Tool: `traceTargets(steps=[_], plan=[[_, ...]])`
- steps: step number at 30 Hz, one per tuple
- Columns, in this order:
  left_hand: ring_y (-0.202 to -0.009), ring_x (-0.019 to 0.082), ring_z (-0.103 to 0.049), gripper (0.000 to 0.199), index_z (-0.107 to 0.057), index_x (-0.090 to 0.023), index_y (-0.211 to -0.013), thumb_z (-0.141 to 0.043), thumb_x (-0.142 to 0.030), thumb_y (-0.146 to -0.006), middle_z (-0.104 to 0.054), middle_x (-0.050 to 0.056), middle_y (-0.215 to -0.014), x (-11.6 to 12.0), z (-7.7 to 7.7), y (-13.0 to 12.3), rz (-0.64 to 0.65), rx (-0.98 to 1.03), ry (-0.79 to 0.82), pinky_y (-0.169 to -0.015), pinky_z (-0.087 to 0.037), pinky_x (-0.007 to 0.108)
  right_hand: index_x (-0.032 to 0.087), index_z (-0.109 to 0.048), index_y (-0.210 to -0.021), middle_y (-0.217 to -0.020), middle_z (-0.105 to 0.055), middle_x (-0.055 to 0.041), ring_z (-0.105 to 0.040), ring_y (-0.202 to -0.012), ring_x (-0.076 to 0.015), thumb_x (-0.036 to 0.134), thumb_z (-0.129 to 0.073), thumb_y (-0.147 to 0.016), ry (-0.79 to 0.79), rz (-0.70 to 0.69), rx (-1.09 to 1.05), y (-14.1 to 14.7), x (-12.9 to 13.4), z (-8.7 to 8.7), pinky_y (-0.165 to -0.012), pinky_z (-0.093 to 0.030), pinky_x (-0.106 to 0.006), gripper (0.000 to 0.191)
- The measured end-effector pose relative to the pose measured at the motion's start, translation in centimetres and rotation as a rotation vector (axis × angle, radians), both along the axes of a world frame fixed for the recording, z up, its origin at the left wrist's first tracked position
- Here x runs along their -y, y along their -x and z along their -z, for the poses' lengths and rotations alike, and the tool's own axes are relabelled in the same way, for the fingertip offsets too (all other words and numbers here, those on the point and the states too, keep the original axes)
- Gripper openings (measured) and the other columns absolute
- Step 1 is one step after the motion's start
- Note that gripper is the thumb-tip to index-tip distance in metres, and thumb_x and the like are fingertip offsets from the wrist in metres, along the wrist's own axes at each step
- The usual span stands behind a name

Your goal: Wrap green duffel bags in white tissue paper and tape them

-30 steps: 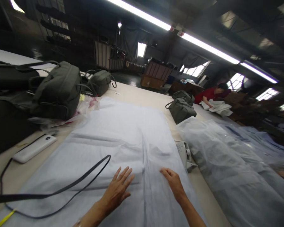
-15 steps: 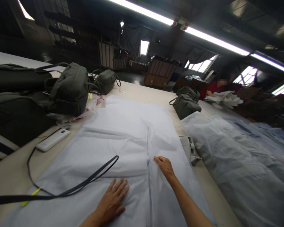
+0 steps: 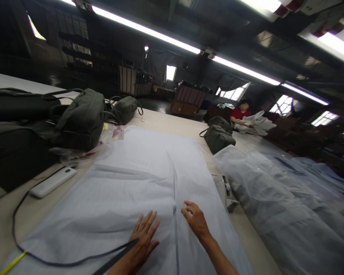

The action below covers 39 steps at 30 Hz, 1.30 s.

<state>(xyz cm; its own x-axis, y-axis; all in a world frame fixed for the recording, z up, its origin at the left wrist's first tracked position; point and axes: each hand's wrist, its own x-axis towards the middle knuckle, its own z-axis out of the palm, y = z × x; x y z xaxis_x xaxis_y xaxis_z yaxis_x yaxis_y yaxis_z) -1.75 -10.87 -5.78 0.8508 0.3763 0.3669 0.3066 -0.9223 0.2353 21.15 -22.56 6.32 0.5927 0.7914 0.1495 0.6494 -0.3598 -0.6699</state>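
A large white fabric cover (image 3: 143, 168) lies spread out, with creases across it. Down its length runs a long dark seam that looks like a zipper (image 3: 177, 244); a small dark piece, perhaps its pull, shows between my hands. My left hand (image 3: 145, 235) rests flat on the cover, left of this line, fingers spread. To the right of the line, my right hand (image 3: 195, 219) hovers at or just over the fabric, its fingers bent and parted with nothing visible in them. A black cable (image 3: 74, 263) loops over the cover and crosses my left wrist.
A white power bank (image 3: 54, 182) lies left on the table (image 3: 160, 119). Dark green bags (image 3: 80, 118) crowd the left side; another green bag (image 3: 219, 137) stands at the back right. Clear plastic covers a long pile (image 3: 275, 202) at right. A co-worker (image 3: 240, 112) handles pale fabric beyond.
My right hand's pinched fingers have parted, and the hand has come slightly nearer. My left hand stays flat on the cover. The cable has swung down across my left wrist. The view has tilted up.
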Motion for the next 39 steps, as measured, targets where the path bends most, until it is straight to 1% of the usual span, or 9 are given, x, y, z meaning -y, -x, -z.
traceTargets(steps=[3, 6, 14, 21, 26, 30, 33, 36, 39], plan=[[-0.143, 0.033, -0.029, 0.067, -0.034, -0.028, -0.148, -0.061, -0.025, -0.087, -0.032, 0.010, -0.155, -1.6, -1.9, -3.2, -0.100, -0.058, 0.043, -0.115, -0.028, 0.060, 0.021, -0.068, -0.069, -0.126, -0.065, -0.0128, -0.058, -0.120, -0.0282, 0.033, -0.055, -0.083, 0.043, -0.050, 0.103, 1.0, -0.7, 0.6, -0.106, -0.042, -0.046, 0.023], [-0.141, 0.033, -0.032, 0.060, -0.045, -0.025, -0.142, -0.062, -0.026, -0.085, -0.037, 0.014, -0.152, -2.1, -2.2, -4.9, -0.092, -0.198, 0.148, -0.113, -0.029, 0.063, 0.021, -0.068, -0.070, -0.131, -0.062, -0.0133, -0.055, -0.124, -0.0279, 0.028, -0.056, -0.084, 0.085, -0.093, 0.163, 2.0, -1.4, 1.4, -0.108, -0.041, -0.048, 0.020], [-0.139, 0.032, -0.038, 0.055, -0.050, -0.026, -0.138, -0.061, -0.026, -0.084, -0.042, 0.012, -0.150, -1.1, -1.7, -4.1, -0.055, -0.262, 0.183, -0.112, -0.032, 0.060, 0.019, -0.069, -0.070, -0.132, -0.061, -0.0144, -0.053, -0.127, -0.0283, 0.021, -0.057, -0.081, 0.221, -0.140, 0.254, 4.0, -2.2, 3.3, -0.109, -0.040, -0.047, 0.016], [-0.112, 0.029, -0.061, 0.043, -0.053, -0.020, -0.133, -0.054, -0.026, -0.091, -0.064, 0.013, -0.126, -1.9, -5.6, -5.7, -0.142, -0.223, 0.271, -0.095, -0.050, 0.046, 0.020, -0.072, -0.073, -0.130, -0.064, -0.0117, -0.054, -0.125, -0.0285, 0.022, -0.059, -0.079, 0.350, -0.130, 0.267, 4.7, -1.7, 4.2, -0.108, -0.039, -0.045, 0.014], [-0.142, 0.028, -0.032, 0.057, -0.044, -0.023, -0.141, -0.059, -0.022, -0.087, -0.037, 0.010, -0.154, -3.6, -7.2, -9.6, -0.033, -0.113, 0.165, -0.114, -0.032, 0.051, 0.021, -0.073, -0.074, -0.128, -0.065, -0.0107, -0.055, -0.123, -0.0296, 0.023, -0.063, -0.077, 0.416, -0.103, 0.249, 5.0, -1.6, 4.0, -0.104, -0.041, -0.045, 0.010], [-0.148, 0.028, -0.016, 0.066, -0.038, -0.023, -0.146, -0.061, -0.022, -0.085, -0.024, 0.009, -0.159, -5.8, -6.3, -13.1, -0.025, -0.215, 0.184, -0.119, -0.018, 0.056, 0.022, -0.072, -0.073, -0.125, -0.066, -0.0101, -0.059, -0.115, -0.0313, 0.033, -0.066, -0.079, 0.414, -0.089, 0.301, 4.8, -1.4, 5.4, -0.098, -0.044, -0.045, 0.014], [-0.145, 0.033, -0.023, 0.064, -0.042, -0.018, -0.145, -0.060, -0.025, -0.084, -0.031, 0.014, -0.155, -7.5, -4.9, -14.4, -0.041, -0.271, 0.207, -0.116, -0.022, 0.061, 0.022, -0.069, -0.065, -0.097, -0.074, -0.0084, -0.066, -0.091, -0.0280, 0.041, -0.065, -0.082, 0.358, -0.084, 0.405, 3.6, -1.2, 8.2, -0.085, -0.048, -0.041, 0.026], [-0.143, 0.034, -0.027, 0.063, -0.043, -0.016, -0.144, -0.057, -0.034, -0.086, -0.034, 0.016, -0.153, -8.9, -3.3, -14.5, -0.021, -0.316, 0.226, -0.115, -0.025, 0.060, 0.022, -0.059, -0.059, -0.062, -0.064, -0.0033, -0.063, -0.064, -0.0211, 0.041, -0.057, -0.087, 0.120, -0.097, 0.570, 2.3, -1.2, 10.6, -0.066, -0.046, -0.034, 0.034], [-0.145, 0.032, -0.022, 0.066, -0.037, -0.018, -0.147, -0.055, -0.038, -0.087, -0.028, 0.013, -0.156, -9.5, -2.0, -14.3, 0.010, -0.339, 0.228, -0.117, -0.021, 0.059, 0.023, -0.061, -0.070, -0.081, -0.070, -0.0062, -0.066, -0.079, -0.0227, 0.037, -0.041, -0.094, -0.196, -0.113, 0.643, 1.5, -1.8, 11.6, -0.072, -0.049, -0.036, 0.034]])
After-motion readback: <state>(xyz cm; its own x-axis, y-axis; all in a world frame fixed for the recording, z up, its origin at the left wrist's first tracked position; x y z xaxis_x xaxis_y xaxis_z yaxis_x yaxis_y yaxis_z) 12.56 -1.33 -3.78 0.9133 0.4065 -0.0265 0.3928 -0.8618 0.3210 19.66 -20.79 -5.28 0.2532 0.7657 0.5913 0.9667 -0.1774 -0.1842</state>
